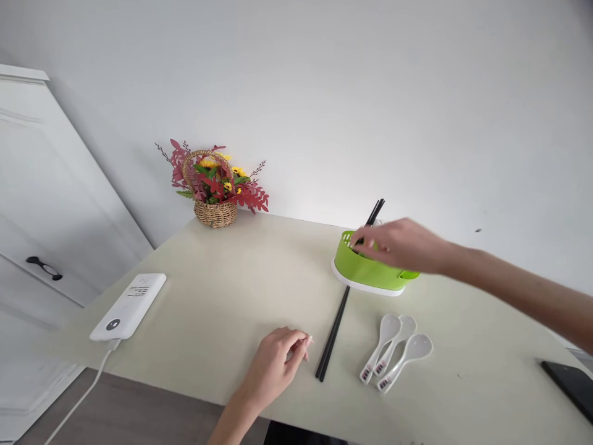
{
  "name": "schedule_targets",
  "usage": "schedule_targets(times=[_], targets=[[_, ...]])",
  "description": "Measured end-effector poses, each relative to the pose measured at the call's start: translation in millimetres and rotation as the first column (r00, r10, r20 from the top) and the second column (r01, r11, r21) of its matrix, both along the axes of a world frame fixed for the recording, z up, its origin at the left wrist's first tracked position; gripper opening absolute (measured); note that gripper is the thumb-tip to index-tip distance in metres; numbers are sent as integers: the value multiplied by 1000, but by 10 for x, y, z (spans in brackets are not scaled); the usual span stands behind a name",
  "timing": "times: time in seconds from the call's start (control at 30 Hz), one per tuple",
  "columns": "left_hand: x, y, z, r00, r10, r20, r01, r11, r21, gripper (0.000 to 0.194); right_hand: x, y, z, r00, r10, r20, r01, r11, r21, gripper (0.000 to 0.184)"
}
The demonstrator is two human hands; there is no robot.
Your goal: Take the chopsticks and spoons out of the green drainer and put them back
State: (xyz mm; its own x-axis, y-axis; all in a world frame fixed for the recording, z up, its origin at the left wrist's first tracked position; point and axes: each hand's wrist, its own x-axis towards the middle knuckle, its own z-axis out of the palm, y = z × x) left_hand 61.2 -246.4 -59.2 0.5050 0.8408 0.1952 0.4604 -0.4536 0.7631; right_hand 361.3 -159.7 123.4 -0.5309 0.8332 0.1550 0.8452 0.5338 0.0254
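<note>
My right hand (393, 244) reaches into a green slotted utensil holder (368, 269) on a white base. Its fingers close around black chopsticks (376, 210), whose upper ends rise behind the hand; the fingertips are partly hidden by the holder's rim. On the table near the front edge rests my left hand (280, 358), its fingers curled and the thumb against the fingertips, with nothing visible in it. Just right of it lies a pair of black chopsticks (332, 337), pointing toward the holder. Three white spoons (410, 352) with labelled handles lie overlapping in front of the holder.
A wicker basket (215, 213) of artificial flowers stands against the wall. A white power bank (130, 307) with a cable lies at the left. At the right edge is a black phone (569, 386). A white cabinet (50, 204) stands left of the table (222, 290).
</note>
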Motion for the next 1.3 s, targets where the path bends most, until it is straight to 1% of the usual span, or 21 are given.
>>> schedule_targets(times=[0.07,0.1,0.17,0.2,0.27,0.3,0.37,0.43,0.5,0.63,0.77,0.9,1.03,1.17,1.23,1.3], targets=[[0,3,6,1000,-4,0,4,1000,-4,34,-117,-159,-291,975,160,153,-138,980,-141,28],[-2,4,8,1000,-6,2,6,1000,-9,35,-161,-220,-462,956,208,206,-172,969,-178,29],[-5,5,10,1000,-8,9,8,1000,-25,34,-214,-300,-810,909,261,325,-201,958,-205,40],[-6,6,10,1000,-9,11,9,999,-35,34,-223,-318,-970,885,267,383,-201,958,-204,46],[-7,5,11,1000,-8,14,8,999,-51,33,-213,-320,-1227,865,262,427,-191,960,-203,52],[-8,4,12,1000,-7,16,8,999,-53,33,-200,-309,-1319,866,253,432,-184,963,-196,51],[-7,1,13,1000,-8,18,9,999,-50,34,-168,-277,-1437,876,228,424,-164,969,-182,42],[-7,0,13,1000,-13,20,13,999,-47,34,-143,-248,-1489,885,207,416,-147,974,-172,33],[-6,0,10,1000,-14,22,15,999,-48,34,-135,-232,-1501,891,206,406,-144,974,-177,30],[-5,3,-5,1000,-13,29,14,999,-50,33,-167,-225,-1433,898,233,374,-163,964,-209,26],[-9,-1,-34,1000,7,27,-6,999,-37,30,-216,-214,-1232,901,293,320,-207,938,-277,19],[-19,-8,-41,999,0,45,2,999,-37,28,-300,-216,-927,916,289,277,-186,920,-344,15],[-27,-13,16,998,-60,12,61,996,-66,34,-450,-271,-547,941,254,225,-160,918,-363,23],[-33,-12,60,995,-95,29,97,992,-81,39,-538,-367,-177,969,215,119,-154,908,-390,25],[-34,-9,48,995,-90,43,93,993,-70,40,-538,-425,-39,981,186,57,-153,917,-370,23],[-37,-4,15,996,-67,50,69,997,-27,39,-534,-490,55,988,147,-38,-151,917,-368,22]])
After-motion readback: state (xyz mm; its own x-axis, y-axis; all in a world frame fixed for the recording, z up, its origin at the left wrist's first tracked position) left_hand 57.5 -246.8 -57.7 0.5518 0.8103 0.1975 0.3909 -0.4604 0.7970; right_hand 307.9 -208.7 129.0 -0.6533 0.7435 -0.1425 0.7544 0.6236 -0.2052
